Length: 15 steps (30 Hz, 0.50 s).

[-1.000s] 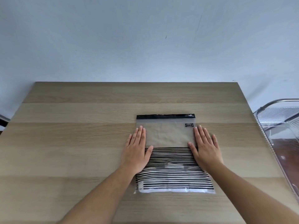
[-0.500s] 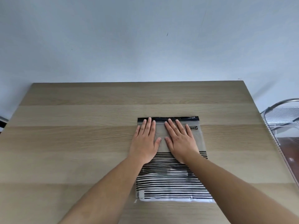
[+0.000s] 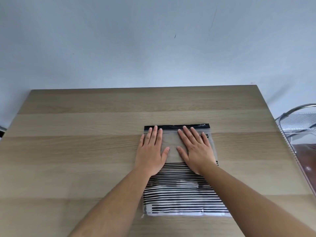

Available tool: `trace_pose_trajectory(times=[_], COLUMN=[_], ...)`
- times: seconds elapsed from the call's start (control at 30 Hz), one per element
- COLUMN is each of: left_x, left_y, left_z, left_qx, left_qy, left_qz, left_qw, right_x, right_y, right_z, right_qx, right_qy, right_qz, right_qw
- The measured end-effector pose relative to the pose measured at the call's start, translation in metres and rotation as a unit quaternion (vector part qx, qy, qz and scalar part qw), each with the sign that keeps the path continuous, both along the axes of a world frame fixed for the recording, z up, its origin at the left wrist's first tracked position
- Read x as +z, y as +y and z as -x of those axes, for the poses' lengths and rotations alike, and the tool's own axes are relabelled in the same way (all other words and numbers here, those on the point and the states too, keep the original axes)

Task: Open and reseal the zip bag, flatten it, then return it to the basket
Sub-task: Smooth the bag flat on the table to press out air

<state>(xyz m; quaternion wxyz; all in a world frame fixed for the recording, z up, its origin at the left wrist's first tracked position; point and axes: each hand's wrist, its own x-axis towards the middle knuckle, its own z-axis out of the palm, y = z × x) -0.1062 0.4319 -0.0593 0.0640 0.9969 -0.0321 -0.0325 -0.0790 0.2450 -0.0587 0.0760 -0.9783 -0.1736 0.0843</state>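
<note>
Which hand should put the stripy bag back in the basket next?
Probably the right hand. Both hands lie flat on the zip bag, but the basket stands off the table's right edge, on that hand's side. The left hand would have to cross over.

Zip bag [image 3: 179,190], lower centre of the frame — clear plastic, black band along its top edge, small black logo patch at upper right partly under fingers. Lower half printed with thin black horizontal stripes over white; bottom strip white with tiny black print at lower left. Table [image 3: 77,151] light oak wood-grain, in wide bands alternating paler and darker tan. Wall [image 3: 136,40] pale blue-grey, a few faint dark marks. Basket [image 3: 301,124] at right edge — silvery wire, reddish-brown showing behind it.
</note>
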Motion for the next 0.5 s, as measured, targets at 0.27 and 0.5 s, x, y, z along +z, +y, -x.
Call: trace_pose_trajectory(times=[0.27, 0.5], left_x=[-0.007, -0.006], left_y=[0.028, 0.028], left_z=[0.02, 0.019], left_qx=[0.067, 0.07], left_qy=[0.012, 0.025], left_qz=[0.002, -0.009], left_qw=[0.998, 0.997], right_x=[-0.001, 0.002], right_y=[-0.055, -0.057], right_z=[0.003, 0.002], right_qx=[-0.105, -0.106], right_qy=[-0.004, 0.014], right_qz=[0.019, 0.018], right_qw=[0.994, 0.994])
